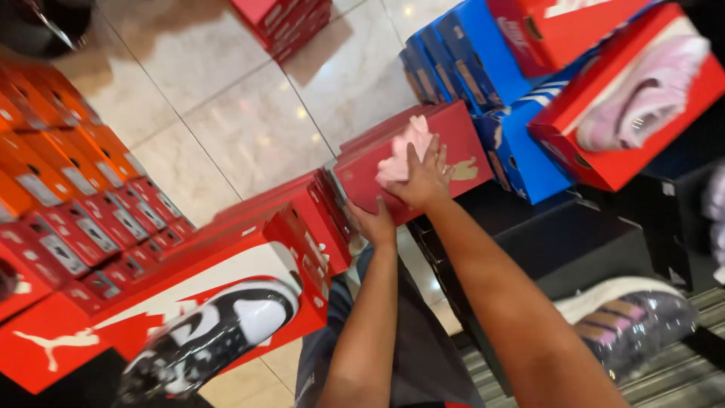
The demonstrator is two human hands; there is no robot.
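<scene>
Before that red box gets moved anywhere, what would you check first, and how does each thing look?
1. Right hand flat on top of the red shoebox: ok.
2. Left hand supporting the box's near lower edge: ok, though its fingers are hidden.
3. Pink cloth pinned under the right hand: ok.
4. Box lid fully shut: cannot tell.
5. Box clear of the blue boxes beside it: cannot tell, they sit very close.
6. Open floor behind the box: ok.

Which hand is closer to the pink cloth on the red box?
The right hand: it lies flat on the pink cloth on top of the red shoebox. The left hand is lower, holding the box's near bottom edge, away from the cloth.
</scene>
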